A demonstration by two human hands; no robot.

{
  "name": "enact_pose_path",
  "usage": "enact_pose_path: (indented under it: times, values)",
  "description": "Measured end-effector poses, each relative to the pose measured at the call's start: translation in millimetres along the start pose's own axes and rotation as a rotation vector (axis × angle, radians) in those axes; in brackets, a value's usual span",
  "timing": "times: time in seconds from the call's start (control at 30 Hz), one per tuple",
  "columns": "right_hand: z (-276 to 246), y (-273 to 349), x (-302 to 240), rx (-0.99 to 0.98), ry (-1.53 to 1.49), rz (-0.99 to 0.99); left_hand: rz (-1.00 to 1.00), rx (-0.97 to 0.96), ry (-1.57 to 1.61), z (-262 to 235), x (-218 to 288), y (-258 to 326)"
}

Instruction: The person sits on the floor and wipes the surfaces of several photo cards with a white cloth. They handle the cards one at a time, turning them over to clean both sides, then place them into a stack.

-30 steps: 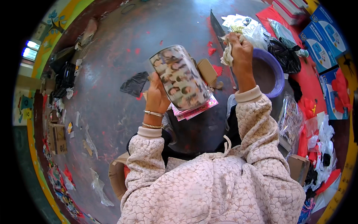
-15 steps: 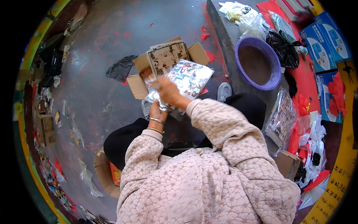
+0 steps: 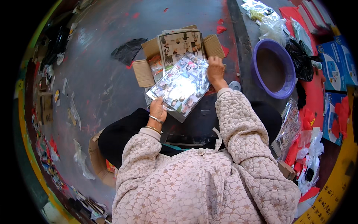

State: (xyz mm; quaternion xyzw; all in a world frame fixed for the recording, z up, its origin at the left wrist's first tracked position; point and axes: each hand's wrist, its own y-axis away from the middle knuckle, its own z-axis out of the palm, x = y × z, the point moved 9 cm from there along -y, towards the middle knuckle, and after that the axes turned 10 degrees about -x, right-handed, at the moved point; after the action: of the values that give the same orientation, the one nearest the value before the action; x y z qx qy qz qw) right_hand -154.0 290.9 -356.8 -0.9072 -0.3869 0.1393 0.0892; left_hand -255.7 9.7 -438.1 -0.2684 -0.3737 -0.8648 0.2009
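Note:
A glossy picture sheet in a clear plastic sleeve, printed with many small photos, lies tilted before me over the front of an open cardboard box. With my left hand I pinch its lower left corner, thumb on top. My right hand is closed on its upper right edge; the fingertips are partly hidden. Glare whitens the middle of the sleeve. Behind it, a brownish picture sheet stands in the box, with its lower part covered.
To the right is a purple basin of murky water. Beyond it lie a black plastic bag and blue boxes. More sleeved sheets rest by my right knee. A black plastic scrap lies left of the box.
My right hand has moved from beside my left hand out to the sheet's upper right edge. The sleeved sheet now lies flatter and more fully in view between both hands.

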Motion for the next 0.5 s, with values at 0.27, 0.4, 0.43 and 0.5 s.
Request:
enact_pose_path:
  times: [0.27, 0.4, 0.43, 0.5]
  values:
    - [5, 8, -177, -0.282, -0.872, -0.227, -0.024, -0.139, -0.098, 24, 0, -3]
    - [22, 47, -202, -0.436, -0.755, -0.497, -0.108, -0.046, -0.101, 28, -5, 15]
    - [24, 47, -193, -0.426, -0.76, -0.471, -0.11, -0.062, -0.186, 23, -7, 14]
    - [34, 27, -162, -0.387, -0.667, -0.446, -0.034, -0.121, -0.167, 34, -3, 11]
